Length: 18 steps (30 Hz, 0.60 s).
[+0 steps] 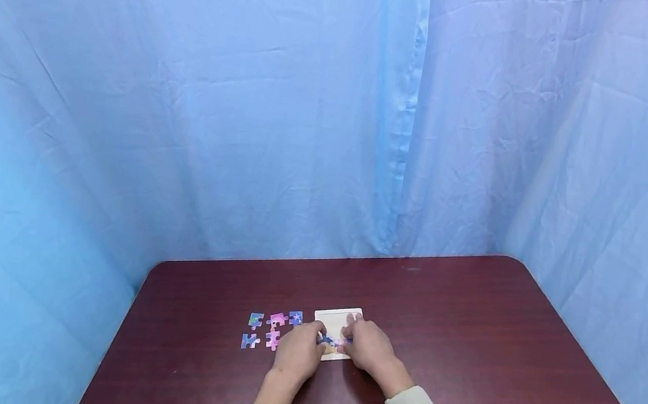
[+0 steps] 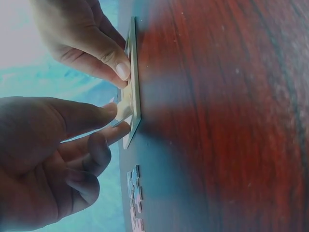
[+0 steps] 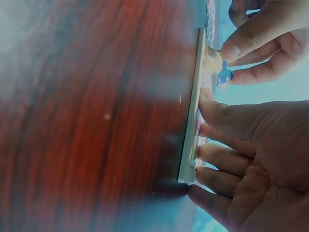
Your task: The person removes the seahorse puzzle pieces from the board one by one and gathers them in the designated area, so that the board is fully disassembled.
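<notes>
On the dark-red wooden tabletop (image 1: 463, 351), a shallow cream rectangular tray (image 1: 333, 324) holds printed multicoloured pieces along its near side. Left hand (image 1: 299, 351) pinches a tilted partly blue jigsaw piece (image 3: 225, 75) at the tray; right hand (image 1: 370, 346), fingers spread, touches tray.

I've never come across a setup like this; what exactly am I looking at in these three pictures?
There's no machine here, just a person working bare-handed. The wide picture comes from a camera worn on the head, looking forward and down; the other two come from a camera on each wrist, showing the work from close by. On the dark red table lie a pale tray and, to its left, several loose puzzle pieces. The left hand has a blue piece in its grip, pinched over the tray; the right hand rests on the tray.
</notes>
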Each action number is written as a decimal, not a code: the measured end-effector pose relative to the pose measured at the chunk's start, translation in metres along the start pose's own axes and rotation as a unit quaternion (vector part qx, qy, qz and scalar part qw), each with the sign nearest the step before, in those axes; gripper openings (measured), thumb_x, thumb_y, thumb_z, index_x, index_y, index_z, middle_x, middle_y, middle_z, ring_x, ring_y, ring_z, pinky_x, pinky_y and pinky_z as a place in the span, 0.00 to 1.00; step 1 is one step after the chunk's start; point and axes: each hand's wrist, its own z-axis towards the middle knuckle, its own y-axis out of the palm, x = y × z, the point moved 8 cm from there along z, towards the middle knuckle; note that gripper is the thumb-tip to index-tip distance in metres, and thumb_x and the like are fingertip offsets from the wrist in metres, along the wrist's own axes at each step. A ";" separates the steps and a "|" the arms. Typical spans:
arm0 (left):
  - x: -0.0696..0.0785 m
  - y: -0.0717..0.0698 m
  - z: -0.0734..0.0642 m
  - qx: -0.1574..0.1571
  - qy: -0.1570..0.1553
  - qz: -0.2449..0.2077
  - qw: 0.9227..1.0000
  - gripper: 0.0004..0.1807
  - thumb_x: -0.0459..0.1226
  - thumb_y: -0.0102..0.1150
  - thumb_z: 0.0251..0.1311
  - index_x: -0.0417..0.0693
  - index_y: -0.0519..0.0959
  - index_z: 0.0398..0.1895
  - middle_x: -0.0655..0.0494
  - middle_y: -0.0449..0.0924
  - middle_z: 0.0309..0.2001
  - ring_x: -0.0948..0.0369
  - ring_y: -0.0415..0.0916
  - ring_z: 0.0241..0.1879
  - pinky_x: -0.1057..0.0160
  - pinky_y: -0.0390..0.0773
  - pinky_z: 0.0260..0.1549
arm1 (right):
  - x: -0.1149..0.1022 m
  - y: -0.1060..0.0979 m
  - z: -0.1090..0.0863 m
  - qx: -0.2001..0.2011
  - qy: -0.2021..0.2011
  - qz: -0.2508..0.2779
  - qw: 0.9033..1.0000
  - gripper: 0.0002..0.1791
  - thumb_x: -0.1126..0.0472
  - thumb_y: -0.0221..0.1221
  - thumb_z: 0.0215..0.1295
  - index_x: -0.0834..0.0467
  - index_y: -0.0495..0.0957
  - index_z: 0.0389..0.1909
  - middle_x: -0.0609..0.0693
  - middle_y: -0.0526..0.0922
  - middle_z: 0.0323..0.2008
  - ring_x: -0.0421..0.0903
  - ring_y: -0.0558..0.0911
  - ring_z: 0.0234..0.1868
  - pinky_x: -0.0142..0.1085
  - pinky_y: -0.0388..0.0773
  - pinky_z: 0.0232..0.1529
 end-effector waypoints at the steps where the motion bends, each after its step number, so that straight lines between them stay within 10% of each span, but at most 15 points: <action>1: 0.000 0.000 0.000 0.001 0.000 0.000 1.000 0.10 0.33 0.75 0.56 0.48 0.85 0.41 0.56 0.85 0.27 0.58 0.81 0.26 0.57 0.75 0.25 | 0.000 0.000 0.000 0.000 0.001 0.000 1.000 0.08 0.59 0.77 0.56 0.54 0.85 0.28 0.69 0.82 0.63 0.62 0.86 0.63 0.52 0.85 0.49; 18: -0.005 -0.006 0.002 0.017 0.018 -0.020 0.999 0.07 0.33 0.72 0.55 0.52 0.87 0.36 0.62 0.85 0.24 0.64 0.79 0.23 0.63 0.72 0.23 | 0.001 0.007 0.001 -0.014 -0.018 -0.019 1.000 0.20 0.57 0.75 0.59 0.49 0.74 0.17 0.71 0.80 0.66 0.64 0.85 0.64 0.52 0.85 0.48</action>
